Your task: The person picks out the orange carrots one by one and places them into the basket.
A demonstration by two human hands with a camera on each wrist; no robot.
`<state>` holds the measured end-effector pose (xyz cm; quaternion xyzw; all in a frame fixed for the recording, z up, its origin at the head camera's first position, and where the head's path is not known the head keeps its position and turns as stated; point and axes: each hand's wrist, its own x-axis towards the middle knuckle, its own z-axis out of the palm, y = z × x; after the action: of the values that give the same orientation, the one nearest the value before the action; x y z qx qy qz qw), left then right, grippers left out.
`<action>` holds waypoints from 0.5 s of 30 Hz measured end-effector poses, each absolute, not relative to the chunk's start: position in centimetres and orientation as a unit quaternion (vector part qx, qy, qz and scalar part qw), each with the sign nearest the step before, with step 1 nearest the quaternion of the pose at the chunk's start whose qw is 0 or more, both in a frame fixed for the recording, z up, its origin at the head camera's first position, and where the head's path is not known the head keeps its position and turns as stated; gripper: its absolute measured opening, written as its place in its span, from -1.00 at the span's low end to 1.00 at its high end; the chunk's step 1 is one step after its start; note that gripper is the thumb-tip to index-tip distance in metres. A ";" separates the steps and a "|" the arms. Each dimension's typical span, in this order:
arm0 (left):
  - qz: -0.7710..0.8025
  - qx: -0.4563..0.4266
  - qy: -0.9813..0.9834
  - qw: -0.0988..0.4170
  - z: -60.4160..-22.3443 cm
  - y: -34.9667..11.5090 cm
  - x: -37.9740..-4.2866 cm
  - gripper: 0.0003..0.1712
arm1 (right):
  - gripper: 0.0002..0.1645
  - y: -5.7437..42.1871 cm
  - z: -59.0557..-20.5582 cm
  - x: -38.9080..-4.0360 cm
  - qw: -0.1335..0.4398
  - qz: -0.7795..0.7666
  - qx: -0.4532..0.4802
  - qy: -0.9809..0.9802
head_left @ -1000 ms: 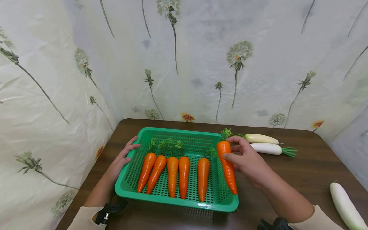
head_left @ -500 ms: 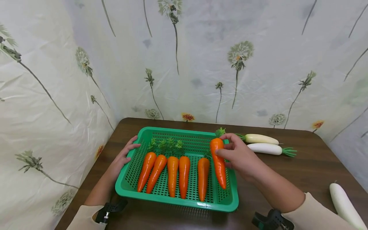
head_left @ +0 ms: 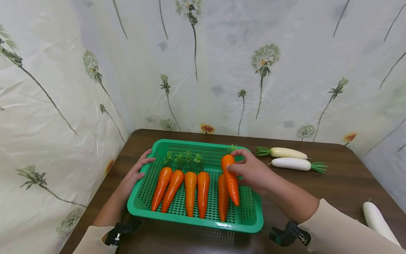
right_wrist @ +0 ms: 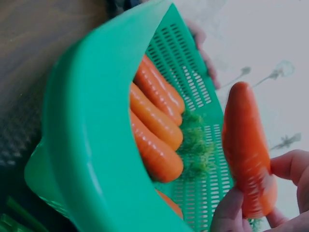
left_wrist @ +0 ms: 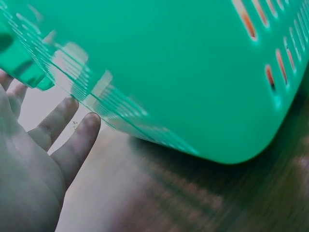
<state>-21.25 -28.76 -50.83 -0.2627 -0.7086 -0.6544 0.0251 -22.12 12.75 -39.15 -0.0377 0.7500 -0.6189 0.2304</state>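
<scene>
A green plastic basket [head_left: 177, 218] holds several orange carrots [head_left: 190, 194] in a row, their leafy green tops toward the far side. My left hand [head_left: 137, 173] rests at the basket's left rim; in the left wrist view its fingers [left_wrist: 79, 142] lie fairly straight against the outer wall. With thumb and fingers my right hand [head_left: 252, 173] pinches a carrot [right_wrist: 246, 145] near its thick top end. Held over the right part of the basket, this carrot slants with its tip toward me. It overlaps the rightmost lying carrot [head_left: 222, 201] in the head view.
Two white radishes with green tops, a yellowish one [head_left: 288, 152] and a whiter one [head_left: 291, 163], lie behind my right hand on the dark wooden table [head_left: 330, 197]. Another white radish [head_left: 380, 222] lies at the right edge. A flower-printed sheet [head_left: 219, 63] hangs behind.
My right hand has carried the carrot leftward from the basket's right rim to over the rightmost lying carrot. The left hand stays at the rim.
</scene>
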 end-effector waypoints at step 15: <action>-0.651 -0.265 -0.711 0.022 -50.7 -28.8 -21.1 -0.42 | -0.31 11.2 -39.6 -23.2 0.258 -0.580 -0.012 0.773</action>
<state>-21.10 -28.77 -50.73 -0.2646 -0.7109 -0.6513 0.0217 -23.15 11.24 -39.60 -0.0123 0.7727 -0.5799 0.2578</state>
